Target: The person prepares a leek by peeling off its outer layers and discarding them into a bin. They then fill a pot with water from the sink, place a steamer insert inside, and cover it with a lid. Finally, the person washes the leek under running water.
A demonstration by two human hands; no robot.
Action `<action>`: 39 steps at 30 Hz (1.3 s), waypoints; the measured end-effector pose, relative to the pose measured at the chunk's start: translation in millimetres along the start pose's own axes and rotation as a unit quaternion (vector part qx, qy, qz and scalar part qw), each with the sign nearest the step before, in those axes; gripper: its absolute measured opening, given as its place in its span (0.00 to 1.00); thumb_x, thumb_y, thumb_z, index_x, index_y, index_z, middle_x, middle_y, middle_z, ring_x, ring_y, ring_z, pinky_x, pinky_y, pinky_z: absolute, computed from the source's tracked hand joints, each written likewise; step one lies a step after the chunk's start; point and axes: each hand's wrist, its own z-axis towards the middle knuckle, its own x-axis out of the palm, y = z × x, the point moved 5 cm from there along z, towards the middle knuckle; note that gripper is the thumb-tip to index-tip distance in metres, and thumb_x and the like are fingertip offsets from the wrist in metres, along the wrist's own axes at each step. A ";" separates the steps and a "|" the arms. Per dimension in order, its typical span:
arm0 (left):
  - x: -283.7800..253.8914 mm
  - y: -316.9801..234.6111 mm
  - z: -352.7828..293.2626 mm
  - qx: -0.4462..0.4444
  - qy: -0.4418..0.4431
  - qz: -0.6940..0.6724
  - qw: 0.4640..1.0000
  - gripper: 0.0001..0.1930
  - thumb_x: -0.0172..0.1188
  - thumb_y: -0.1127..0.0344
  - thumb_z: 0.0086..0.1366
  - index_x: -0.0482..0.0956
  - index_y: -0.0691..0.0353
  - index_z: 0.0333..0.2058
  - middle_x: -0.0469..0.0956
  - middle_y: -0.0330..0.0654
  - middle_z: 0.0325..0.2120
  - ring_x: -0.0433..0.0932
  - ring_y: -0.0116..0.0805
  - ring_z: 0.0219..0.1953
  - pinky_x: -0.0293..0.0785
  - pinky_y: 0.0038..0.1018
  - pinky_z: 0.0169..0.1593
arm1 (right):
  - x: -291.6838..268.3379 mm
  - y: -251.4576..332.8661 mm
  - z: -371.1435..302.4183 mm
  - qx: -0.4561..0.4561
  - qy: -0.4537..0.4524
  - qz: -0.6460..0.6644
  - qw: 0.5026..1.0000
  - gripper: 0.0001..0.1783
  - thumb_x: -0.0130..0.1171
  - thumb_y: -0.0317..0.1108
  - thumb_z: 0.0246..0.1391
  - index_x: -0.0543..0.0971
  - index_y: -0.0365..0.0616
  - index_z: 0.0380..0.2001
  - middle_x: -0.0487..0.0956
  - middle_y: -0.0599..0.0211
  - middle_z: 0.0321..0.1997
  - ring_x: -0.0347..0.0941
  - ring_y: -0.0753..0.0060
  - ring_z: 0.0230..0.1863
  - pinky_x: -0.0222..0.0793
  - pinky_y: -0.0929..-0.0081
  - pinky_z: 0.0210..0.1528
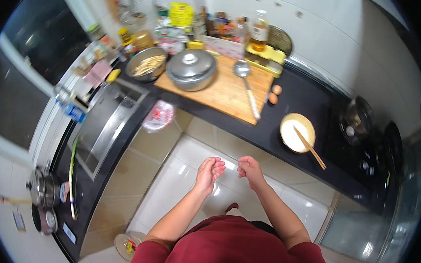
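Both my hands hover in front of my body, over the floor and short of the counter edge, apart from each other. My left hand point(210, 174) holds nothing, its fingers loosely bent and a little apart. Beside it, my right hand point(251, 171) has its fingers curled in and nothing shows in it. Nearest on the counter is a bowl point(297, 133) of white powder or batter, with chopsticks point(309, 147) laid across its rim. Two eggs point(275, 93) lie between that bowl and a wooden cutting board point(227, 93). A lidded metal pot point(191, 69) and a ladle point(246, 87) rest on the board.
A sink point(107, 124) is set in the left counter, with a green onion point(73, 175) beside it. Pale strips fill a metal bowl point(146, 64). Bottles line the back wall. A pan point(357, 119) stands at the right; a waste bin point(125, 246) is on the floor.
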 end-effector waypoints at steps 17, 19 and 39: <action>-479.9 -203.2 -264.1 0.302 -0.373 0.092 0.873 0.08 0.56 0.70 0.62 0.73 0.61 0.40 0.77 0.36 0.30 0.74 0.20 0.32 0.71 0.17 0.36 | 550.1 -145.0 -45.2 0.079 0.360 -0.156 0.916 0.05 0.51 0.25 0.56 0.74 0.40 0.36 0.76 0.69 0.25 0.69 0.81 0.22 0.70 0.80 0.26; -541.1 -207.4 -281.4 0.316 -0.448 0.189 0.814 0.10 0.58 0.71 0.60 0.73 0.62 0.40 0.76 0.36 0.30 0.73 0.21 0.31 0.70 0.18 0.37 | 589.2 -158.8 -55.0 0.089 0.395 -0.184 0.896 0.05 0.51 0.25 0.57 0.74 0.40 0.36 0.76 0.68 0.26 0.69 0.81 0.22 0.69 0.81 0.27; -733.0 -341.2 -284.2 0.091 -0.661 0.567 0.484 0.34 0.67 0.64 0.45 0.66 0.63 0.53 0.68 0.53 0.50 0.65 0.54 0.53 0.63 0.43 0.57 | 760.6 -191.4 85.0 0.110 0.447 -0.294 0.838 0.03 0.53 0.25 0.57 0.75 0.41 0.35 0.74 0.71 0.26 0.68 0.84 0.24 0.67 0.84 0.25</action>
